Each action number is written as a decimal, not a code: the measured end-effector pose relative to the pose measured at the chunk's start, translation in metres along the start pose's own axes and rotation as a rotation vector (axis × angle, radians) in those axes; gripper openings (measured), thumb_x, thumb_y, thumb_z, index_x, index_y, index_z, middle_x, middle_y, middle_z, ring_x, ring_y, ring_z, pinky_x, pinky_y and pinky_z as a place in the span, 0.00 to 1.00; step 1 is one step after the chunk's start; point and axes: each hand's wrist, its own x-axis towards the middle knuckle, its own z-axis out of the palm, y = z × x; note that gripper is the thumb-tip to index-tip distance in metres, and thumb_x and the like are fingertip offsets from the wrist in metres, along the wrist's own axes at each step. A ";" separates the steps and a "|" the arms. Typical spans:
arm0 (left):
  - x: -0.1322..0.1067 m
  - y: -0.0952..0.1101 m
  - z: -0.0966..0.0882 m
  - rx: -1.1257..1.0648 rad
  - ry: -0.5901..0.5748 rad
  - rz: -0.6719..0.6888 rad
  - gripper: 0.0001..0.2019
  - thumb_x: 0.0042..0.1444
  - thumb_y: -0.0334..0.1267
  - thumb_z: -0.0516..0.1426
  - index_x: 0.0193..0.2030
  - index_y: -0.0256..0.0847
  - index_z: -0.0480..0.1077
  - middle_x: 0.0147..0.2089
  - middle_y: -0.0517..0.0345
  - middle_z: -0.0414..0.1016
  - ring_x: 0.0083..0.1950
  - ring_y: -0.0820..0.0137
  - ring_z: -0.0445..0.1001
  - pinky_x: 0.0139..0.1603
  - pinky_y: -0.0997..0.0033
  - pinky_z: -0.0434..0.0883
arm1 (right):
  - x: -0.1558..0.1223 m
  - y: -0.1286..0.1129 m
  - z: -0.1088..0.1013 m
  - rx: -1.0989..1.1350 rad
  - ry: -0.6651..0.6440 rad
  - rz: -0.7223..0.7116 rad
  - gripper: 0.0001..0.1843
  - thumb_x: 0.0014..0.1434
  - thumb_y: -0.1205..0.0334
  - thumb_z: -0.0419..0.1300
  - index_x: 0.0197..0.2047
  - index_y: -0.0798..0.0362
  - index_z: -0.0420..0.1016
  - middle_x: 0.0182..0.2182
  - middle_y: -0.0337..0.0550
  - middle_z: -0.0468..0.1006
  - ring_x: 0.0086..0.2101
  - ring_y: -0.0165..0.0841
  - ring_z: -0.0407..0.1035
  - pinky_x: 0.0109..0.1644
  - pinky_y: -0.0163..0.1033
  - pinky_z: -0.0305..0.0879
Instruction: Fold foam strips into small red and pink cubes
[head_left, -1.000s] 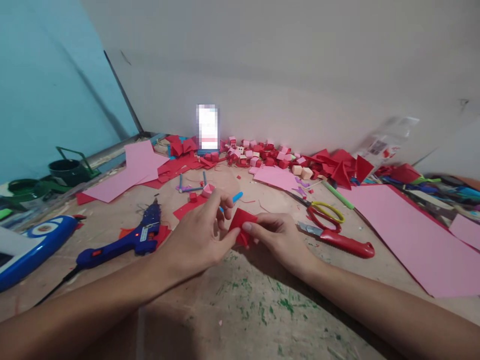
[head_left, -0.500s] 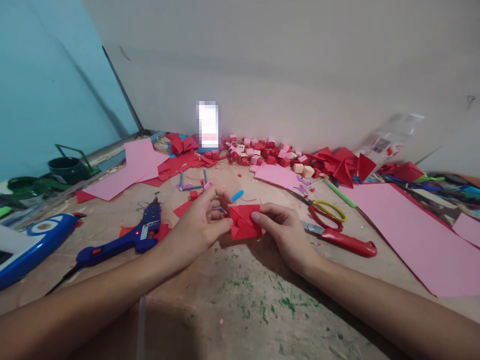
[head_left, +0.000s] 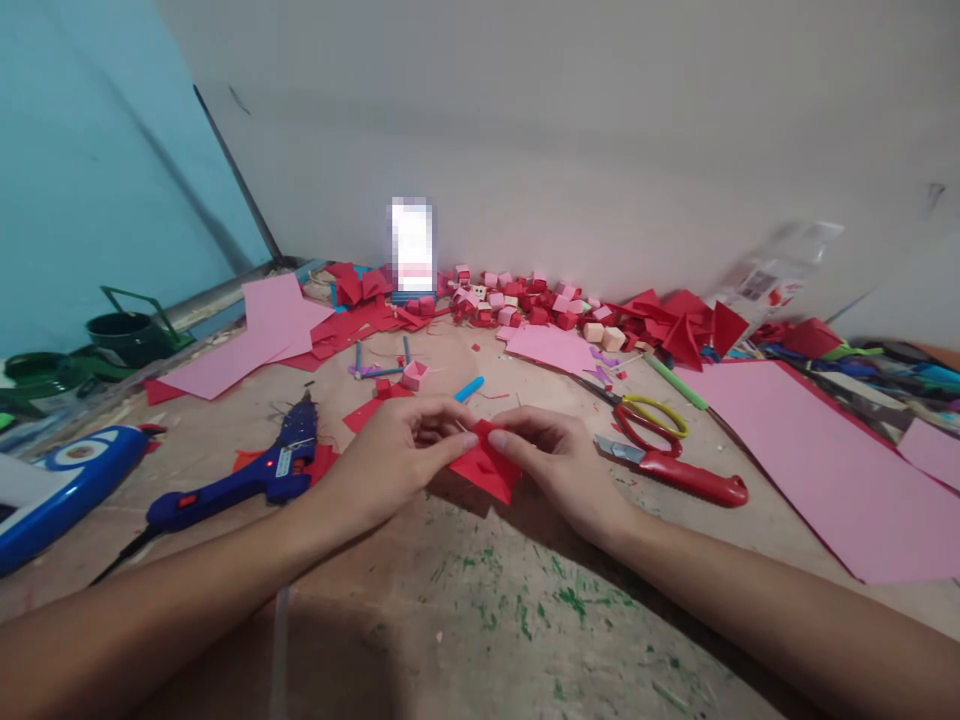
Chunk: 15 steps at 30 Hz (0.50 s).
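A small piece of folded red paper is held just above the tabletop, between both hands. My left hand pinches its upper left part between thumb and fingers. On the upper right, my right hand grips it with the thumb on top; the fingers behind the paper are partly hidden. One corner of the paper points down toward me. Behind the hands lie a blue stick and a small open pink paper box.
On the left lies a blue glue gun with a lit red light. To the right are a red-handled knife, scissors and large pink paper. Many small paper cubes and a bright phone stand along the wall.
The red paper has turned from lying square to a slanted position, corner toward me. My left hand has moved in and now pinches its upper edge; both thumbs are closer together.
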 end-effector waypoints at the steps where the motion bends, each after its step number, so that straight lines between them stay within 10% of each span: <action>1: 0.000 0.000 0.001 -0.013 0.037 -0.008 0.06 0.58 0.40 0.63 0.37 0.40 0.77 0.35 0.57 0.80 0.37 0.66 0.78 0.40 0.67 0.72 | 0.000 0.000 0.000 0.043 0.010 0.005 0.08 0.58 0.57 0.70 0.39 0.50 0.85 0.36 0.41 0.85 0.35 0.33 0.76 0.42 0.38 0.70; 15: -0.004 0.003 0.002 -0.222 0.073 -0.131 0.08 0.53 0.40 0.65 0.39 0.40 0.76 0.29 0.60 0.78 0.27 0.69 0.78 0.27 0.72 0.75 | -0.003 -0.004 0.000 0.118 0.068 0.032 0.08 0.56 0.58 0.72 0.40 0.48 0.89 0.35 0.44 0.87 0.32 0.35 0.76 0.36 0.40 0.72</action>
